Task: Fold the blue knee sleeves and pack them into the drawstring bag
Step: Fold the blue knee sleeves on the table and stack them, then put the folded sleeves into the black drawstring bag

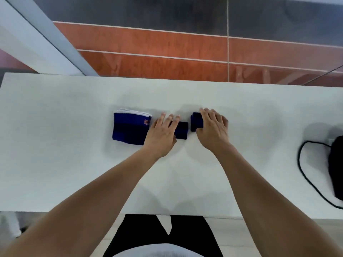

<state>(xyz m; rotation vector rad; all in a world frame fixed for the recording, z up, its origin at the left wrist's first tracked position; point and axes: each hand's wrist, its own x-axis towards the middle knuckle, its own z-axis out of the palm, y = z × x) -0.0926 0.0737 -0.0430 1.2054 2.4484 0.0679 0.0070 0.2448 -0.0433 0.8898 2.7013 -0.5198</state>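
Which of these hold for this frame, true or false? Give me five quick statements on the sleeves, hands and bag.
1. A folded blue knee sleeve with a white edge lies on the white table. True.
2. The left hand rests on a dark blue fabric piece. True.
3. The black drawstring bag sits at the table's left end. False: it is at the right edge.
4. The right hand is lifted clear of the table, empty. False: it presses on a dark blue folded piece.
5. A sleeve is already in the bag. False: none shows in it.
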